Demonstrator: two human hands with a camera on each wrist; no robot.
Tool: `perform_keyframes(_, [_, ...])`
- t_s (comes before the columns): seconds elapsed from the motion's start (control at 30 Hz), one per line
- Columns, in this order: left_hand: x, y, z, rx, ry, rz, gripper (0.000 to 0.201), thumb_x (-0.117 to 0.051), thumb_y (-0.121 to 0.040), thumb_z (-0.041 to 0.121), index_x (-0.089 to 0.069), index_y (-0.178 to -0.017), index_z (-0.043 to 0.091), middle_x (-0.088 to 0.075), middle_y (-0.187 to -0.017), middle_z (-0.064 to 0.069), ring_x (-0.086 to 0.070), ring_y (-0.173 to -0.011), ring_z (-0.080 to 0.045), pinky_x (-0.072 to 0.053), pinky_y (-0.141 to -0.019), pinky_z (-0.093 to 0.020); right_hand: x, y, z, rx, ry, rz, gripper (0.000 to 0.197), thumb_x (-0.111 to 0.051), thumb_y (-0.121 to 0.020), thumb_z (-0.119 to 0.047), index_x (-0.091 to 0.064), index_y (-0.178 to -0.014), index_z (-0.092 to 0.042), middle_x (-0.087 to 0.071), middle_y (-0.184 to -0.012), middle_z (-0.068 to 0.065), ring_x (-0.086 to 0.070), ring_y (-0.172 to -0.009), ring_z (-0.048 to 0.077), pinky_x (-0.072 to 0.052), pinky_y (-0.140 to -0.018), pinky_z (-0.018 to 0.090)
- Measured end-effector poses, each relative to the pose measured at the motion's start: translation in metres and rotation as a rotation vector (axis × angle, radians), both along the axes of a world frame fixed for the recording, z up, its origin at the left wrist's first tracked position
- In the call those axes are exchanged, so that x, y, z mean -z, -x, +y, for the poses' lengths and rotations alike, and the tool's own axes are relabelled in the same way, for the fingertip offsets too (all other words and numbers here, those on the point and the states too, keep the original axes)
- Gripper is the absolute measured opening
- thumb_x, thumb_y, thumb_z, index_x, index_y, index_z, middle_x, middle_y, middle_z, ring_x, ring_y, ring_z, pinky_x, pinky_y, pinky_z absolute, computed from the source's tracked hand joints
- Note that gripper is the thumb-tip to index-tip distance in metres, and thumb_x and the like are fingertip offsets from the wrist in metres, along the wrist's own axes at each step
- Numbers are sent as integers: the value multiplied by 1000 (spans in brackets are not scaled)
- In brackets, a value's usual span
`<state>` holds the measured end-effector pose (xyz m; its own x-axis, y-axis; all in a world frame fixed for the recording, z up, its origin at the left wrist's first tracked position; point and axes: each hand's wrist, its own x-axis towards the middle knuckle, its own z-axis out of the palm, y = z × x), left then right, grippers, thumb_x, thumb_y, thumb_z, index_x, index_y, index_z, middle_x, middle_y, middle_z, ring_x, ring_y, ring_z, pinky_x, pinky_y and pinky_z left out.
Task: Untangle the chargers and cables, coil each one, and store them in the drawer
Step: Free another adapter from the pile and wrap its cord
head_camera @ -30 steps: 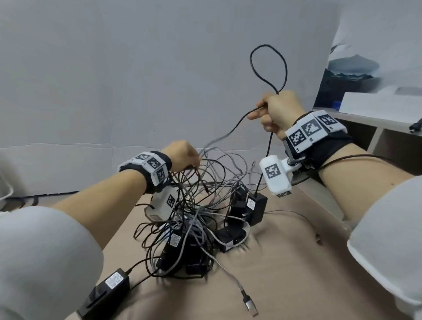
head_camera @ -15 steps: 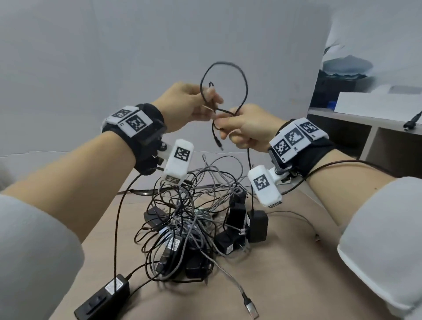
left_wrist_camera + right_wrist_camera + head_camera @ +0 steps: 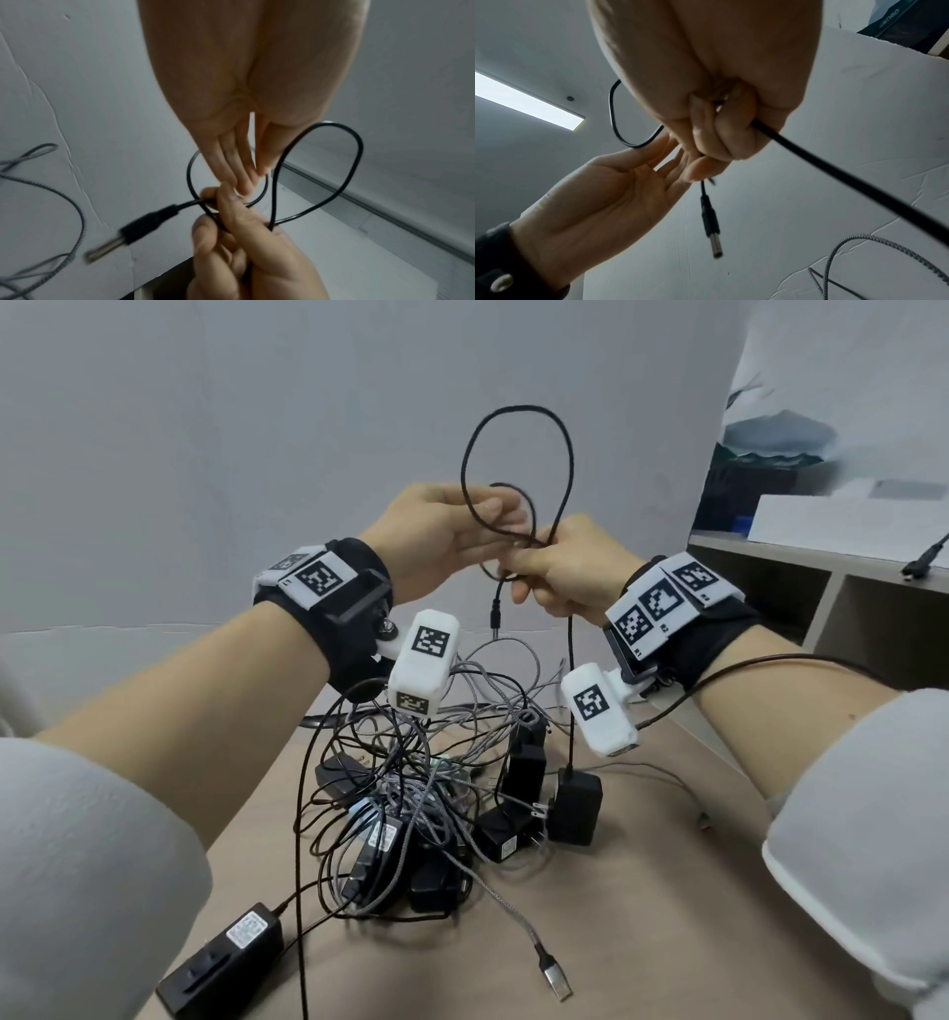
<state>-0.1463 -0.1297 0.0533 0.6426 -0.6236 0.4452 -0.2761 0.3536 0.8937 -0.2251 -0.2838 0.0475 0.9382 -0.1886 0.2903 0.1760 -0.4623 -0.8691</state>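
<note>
Now I keep my right hand [image 3: 565, 572] clenched around the thin black charger cable [image 3: 518, 469], left hand [image 3: 452, 531] flat-fingered at 9 o'clock, laying each new loop evenly.

Thin black cable [image 3: 518, 469] held aloft in two loops, its barrel plug [image 3: 496, 617] dangling; its black adapter [image 3: 574, 808] stands beside a tangled heap of grey braided cables [image 3: 411, 788] and black chargers [image 3: 524, 773].

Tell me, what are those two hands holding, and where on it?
The right hand grips a thin black cable where its loops cross, near the barrel plug. The left hand's straight fingers only touch a loop.
</note>
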Motion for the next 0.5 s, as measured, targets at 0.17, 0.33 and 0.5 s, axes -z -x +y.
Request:
perform_keyframes(0.17, [22, 8, 0, -148, -183, -46, 27, -42, -94, -15, -64, -92, -1, -70, -88, -15, -70, -75, -22, -59, -75, -32, -10, 0, -20, 210, -227, -117, 15, -56, -100, -11, -58, -86, -5, -63, -67, 10, -35, -36, 8, -27, -37, 20])
perform_keyframes(0.33, [67, 25, -24, 36, -665, -271, 28, -72, -91, 13, -68, -118, 8, -75, -111, -3, -71, -101, -15, -56, -86, -24, -21, 3, -19, 151, -315, -186, 19, -55, -99, -10, -60, -81, -5, -63, -65, 9, -33, -39, 9, -23, -39, 20])
perform_keyframes(0.5, [98, 37, -68, 118, -1044, -533, 63, -87, -71, 46, -62, -123, 22, -70, -115, 7, -66, -109, -15, -50, -101, -37, -28, 4, -16, 116, -412, -216, 20, -55, -99, -9, -59, -79, -5, -62, -59, 5, -32, -38, 9, -22, -38, 19])
